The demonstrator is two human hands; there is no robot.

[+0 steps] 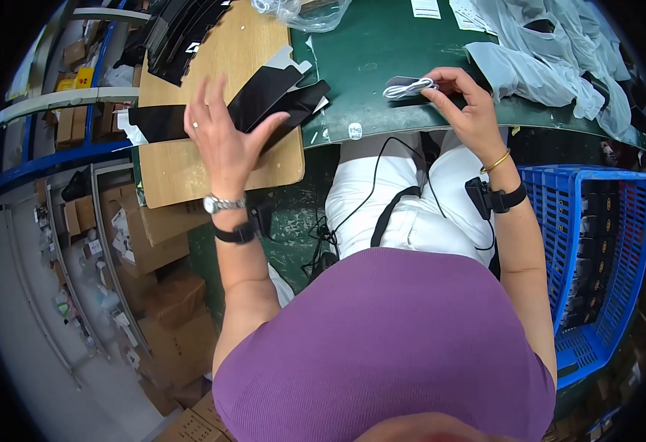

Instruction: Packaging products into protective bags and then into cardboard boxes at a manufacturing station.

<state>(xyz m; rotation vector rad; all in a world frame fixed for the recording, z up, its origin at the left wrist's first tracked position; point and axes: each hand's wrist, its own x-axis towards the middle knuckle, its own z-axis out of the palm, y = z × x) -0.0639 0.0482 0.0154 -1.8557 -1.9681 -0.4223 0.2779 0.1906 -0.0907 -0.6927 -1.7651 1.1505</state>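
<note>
Leftmost, one wooden board [172, 177] on the green worktop [371, 62], carrying black flattened cartons [267, 92]. Next, left hand [225, 144] (silver watch [223, 204] at its wrist): fingers spread, thumb wide, nothing gripped, over the cartons; contact cannot be told. Then one coiled white cable [410, 89], near the worktop's front edge, pinched between thumb and forefinger of the right hand [466, 110]. Further right, translucent white plastic bags [533, 70], heaped. Last, one blue plastic crate [603, 174] beside the person, holding black boxes [594, 247].
</note>
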